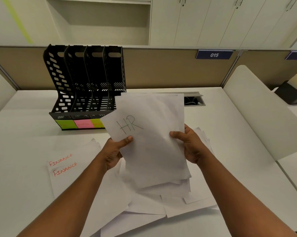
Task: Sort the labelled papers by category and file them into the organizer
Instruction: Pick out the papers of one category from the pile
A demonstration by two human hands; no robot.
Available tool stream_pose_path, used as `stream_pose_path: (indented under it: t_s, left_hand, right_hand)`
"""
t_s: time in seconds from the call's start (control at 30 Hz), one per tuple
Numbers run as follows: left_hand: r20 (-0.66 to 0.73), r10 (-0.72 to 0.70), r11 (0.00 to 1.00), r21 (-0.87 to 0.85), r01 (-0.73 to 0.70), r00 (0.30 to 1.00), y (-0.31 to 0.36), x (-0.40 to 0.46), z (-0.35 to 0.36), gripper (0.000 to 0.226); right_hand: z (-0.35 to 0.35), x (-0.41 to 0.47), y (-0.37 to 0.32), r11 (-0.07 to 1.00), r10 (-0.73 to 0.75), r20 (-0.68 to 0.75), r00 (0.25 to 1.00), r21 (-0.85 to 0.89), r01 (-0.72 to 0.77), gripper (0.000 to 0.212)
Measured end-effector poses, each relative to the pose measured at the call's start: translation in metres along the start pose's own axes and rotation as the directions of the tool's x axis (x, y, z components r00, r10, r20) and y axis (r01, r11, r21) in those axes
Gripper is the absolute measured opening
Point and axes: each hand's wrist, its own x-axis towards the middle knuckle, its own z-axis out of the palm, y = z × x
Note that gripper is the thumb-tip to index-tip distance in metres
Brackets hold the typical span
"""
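Fingers (125, 140) of both hands pinch an HR sheaf (149, 134) at frame centre, 2 FINANCE sheets (63, 164) lie lower left, organizer (86, 82) slots look unfilled, loose papers (161, 202) remain.

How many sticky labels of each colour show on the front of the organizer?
Green sticky labels: 1
Pink sticky labels: 1
Yellow-green sticky labels: 1, partly hidden by the held HR paper
Total: 3
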Motion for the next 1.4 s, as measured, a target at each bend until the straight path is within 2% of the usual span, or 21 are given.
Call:
stream_pose_path:
  t_s: [0.1,0.17,0.23,0.3,0.37,0.47,0.53,0.63,0.77,0.83,1.0,1.07,1.13,1.27,1.4]
  left_hand:
    - [-0.13,0.053,0.999,0.016,-0.051,0.99,0.005,0.003,0.003,0.06]
    - [-0.18,0.087,0.996,0.017,-0.085,0.98,0.01,0.004,0.008,0.043]
    - [-0.215,0.114,0.993,0.029,-0.111,0.97,0.014,0.004,0.014,0.036]
    - [-0.232,0.139,0.99,0.053,-0.13,0.963,0.017,0.004,0.019,0.038]
    - [-0.224,0.162,0.985,0.094,-0.144,0.961,0.018,0.007,0.02,0.049]
    - [-0.142,0.141,0.979,0.167,-0.117,0.98,0.022,0.011,0.018,0.068]
    - [-0.104,0.119,0.971,0.22,-0.094,0.987,0.022,0.012,0.016,0.061]
    - [-0.153,0.153,0.955,0.276,-0.107,0.976,0.019,0.008,0.02,0.038]
    - [-0.187,0.214,0.959,0.228,-0.17,0.959,0.017,0.0,0.024,0.025]
    - [-0.19,0.231,0.959,0.209,-0.191,0.954,0.017,-0.003,0.026,0.026]
    - [-0.166,0.255,0.944,0.257,-0.208,0.953,0.019,-0.006,0.03,0.065]
    - [-0.148,0.298,0.921,0.305,-0.243,0.943,0.018,-0.009,0.032,0.052]
    - [-0.156,0.358,0.889,0.358,-0.285,0.921,0.017,-0.011,0.034,0.039]
    - [-0.198,0.47,0.853,0.352,-0.386,0.86,0.023,-0.016,0.04,0.031]
    - [-0.19,0.538,0.817,0.356,-0.453,0.821,0.032,-0.023,0.046,0.032]
  right_hand:
    - [-0.002,0.003,0.005,0.995,-0.006,0.007,1.0,-0.103,0.007,0.053]
    - [-0.002,0.005,0.011,0.981,-0.012,-0.022,1.0,-0.195,0.007,0.049]
    - [0.001,0.006,0.015,0.959,-0.048,-0.1,0.994,-0.282,0.018,0.04]
    - [0.005,0.006,0.019,0.937,-0.102,-0.168,0.98,-0.349,0.038,0.036]
    - [0.008,0.007,0.021,0.923,-0.158,-0.216,0.964,-0.378,0.067,0.035]
    - [0.01,0.007,0.019,0.91,-0.258,-0.256,0.932,-0.387,0.145,0.034]
    - [0.01,0.007,0.015,0.913,-0.301,-0.281,0.911,-0.36,0.191,0.032]
    - [0.009,0.006,0.012,0.926,-0.317,-0.299,0.9,-0.305,0.224,0.032]
    - [0.006,0.009,0.015,0.942,-0.27,-0.26,0.927,-0.271,0.198,0.033]
    - [0.004,0.008,0.019,0.943,-0.249,-0.229,0.941,-0.278,0.182,0.033]
    - [0.004,0.007,0.025,0.944,-0.221,-0.214,0.952,-0.292,0.153,0.042]
    - [0.006,0.006,0.025,0.938,-0.236,-0.221,0.946,-0.306,0.162,0.052]
    - [0.008,0.005,0.025,0.931,-0.261,-0.229,0.938,-0.317,0.182,0.054]
    - [0.013,0.003,0.02,0.907,-0.345,-0.23,0.91,-0.332,0.259,0.034]
    - [0.021,0.002,0.017,0.861,-0.441,-0.217,0.871,-0.375,0.342,0.023]
